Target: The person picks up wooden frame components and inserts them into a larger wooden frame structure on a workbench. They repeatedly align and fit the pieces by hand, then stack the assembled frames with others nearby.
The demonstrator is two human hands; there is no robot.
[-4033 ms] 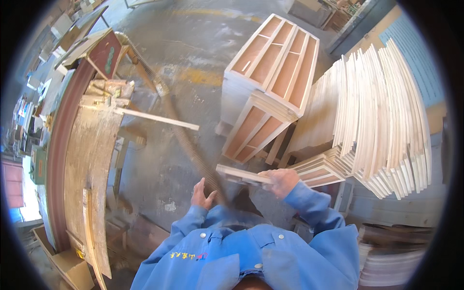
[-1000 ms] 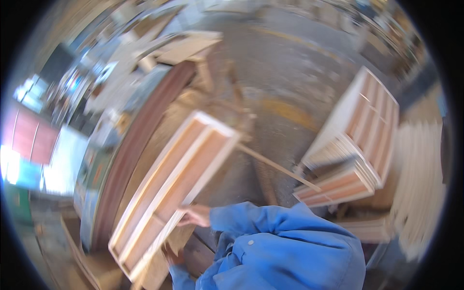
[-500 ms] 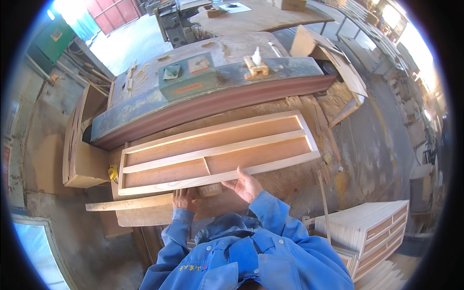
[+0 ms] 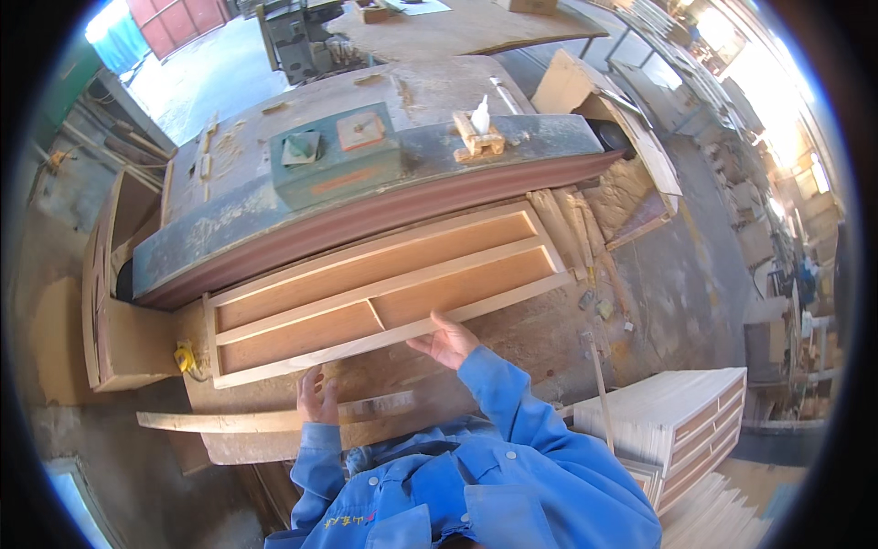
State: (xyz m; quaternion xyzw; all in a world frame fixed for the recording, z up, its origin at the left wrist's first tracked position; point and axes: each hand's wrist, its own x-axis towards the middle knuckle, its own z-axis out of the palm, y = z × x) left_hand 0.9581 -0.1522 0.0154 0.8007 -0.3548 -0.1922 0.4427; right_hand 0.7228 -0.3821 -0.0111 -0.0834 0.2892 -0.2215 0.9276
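A long wooden frame (image 4: 384,284) with a centre rail and thin back panels lies flat on a worn wooden table (image 4: 521,334). Its far edge sits against the dark red belt (image 4: 393,206) of a long sanding machine. My left hand (image 4: 315,395) grips the frame's near edge towards the left. My right hand (image 4: 445,340) presses on the same edge near the middle. Both sleeves are blue.
A green box (image 4: 334,165) and a small wooden block (image 4: 477,137) sit on top of the machine. A loose wooden strip (image 4: 238,421) lies by my left hand. Stacked pale frames (image 4: 677,421) stand at lower right. An open wooden cabinet (image 4: 114,320) stands at left.
I lifted a frame from the stack, turned to the sanding machine and laid it on the table. In the last half second it has barely moved.
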